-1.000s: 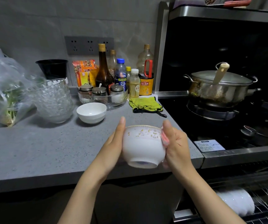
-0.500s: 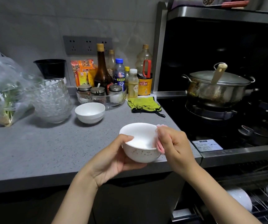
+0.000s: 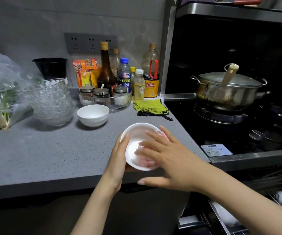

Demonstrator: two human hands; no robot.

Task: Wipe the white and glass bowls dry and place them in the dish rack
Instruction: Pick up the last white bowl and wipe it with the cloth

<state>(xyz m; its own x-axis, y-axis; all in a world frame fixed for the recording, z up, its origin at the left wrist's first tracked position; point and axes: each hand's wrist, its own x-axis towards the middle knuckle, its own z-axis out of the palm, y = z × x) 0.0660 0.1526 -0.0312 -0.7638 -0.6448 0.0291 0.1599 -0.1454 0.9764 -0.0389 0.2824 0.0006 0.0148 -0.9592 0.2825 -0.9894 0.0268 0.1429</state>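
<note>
My left hand (image 3: 118, 160) grips a white bowl (image 3: 137, 134) from its left side, thumb on the rim, just above the counter's front edge. The bowl's mouth is tilted toward me. Inside it, my right hand (image 3: 167, 158) presses a pink cloth (image 3: 147, 163) against the wall with straight, spread fingers. A second white bowl (image 3: 92, 115) stands upright on the counter behind. To its left is a stack of several patterned glass bowls (image 3: 52, 102). The pulled-out dish rack (image 3: 221, 216) shows at the lower right with white dishes in it, partly hidden by my right arm.
A lidded steel pot (image 3: 228, 92) sits on the black stove at right. A green cloth (image 3: 150, 106), sauce bottles (image 3: 106, 70) and a glass tray of jars (image 3: 104, 100) line the back of the grey counter (image 3: 43, 158). A plastic bag of greens (image 3: 1, 92) lies far left.
The bowl went from base facing me to mouth facing me. My right hand moved from the rim into the bowl and now presses the pink cloth inside it.
</note>
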